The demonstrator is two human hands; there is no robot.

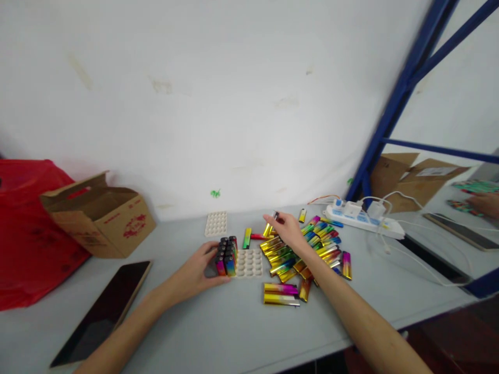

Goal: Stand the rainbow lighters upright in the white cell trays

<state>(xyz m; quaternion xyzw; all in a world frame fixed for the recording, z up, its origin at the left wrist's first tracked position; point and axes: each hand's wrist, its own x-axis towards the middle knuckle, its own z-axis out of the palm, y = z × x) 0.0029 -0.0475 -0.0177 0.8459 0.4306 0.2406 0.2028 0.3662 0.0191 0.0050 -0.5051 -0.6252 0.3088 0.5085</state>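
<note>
Rainbow metallics before you
You see loose lighters point(286, 258) fading from gold into magenta, green, blue and red; your standing lighters point(226, 256) carry black tops over magenta and rainbow sides. Your dimpled tray point(250, 264) is cream, the table point(195, 332) pale grey, the bag point(31, 228) red, the carton point(103, 234) brown with red print.

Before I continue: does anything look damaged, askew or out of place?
No clear damage. Beside the right hand, loose lighters lie jumbled at mixed angles, untidy against the upright lighters in the white tray.
</note>
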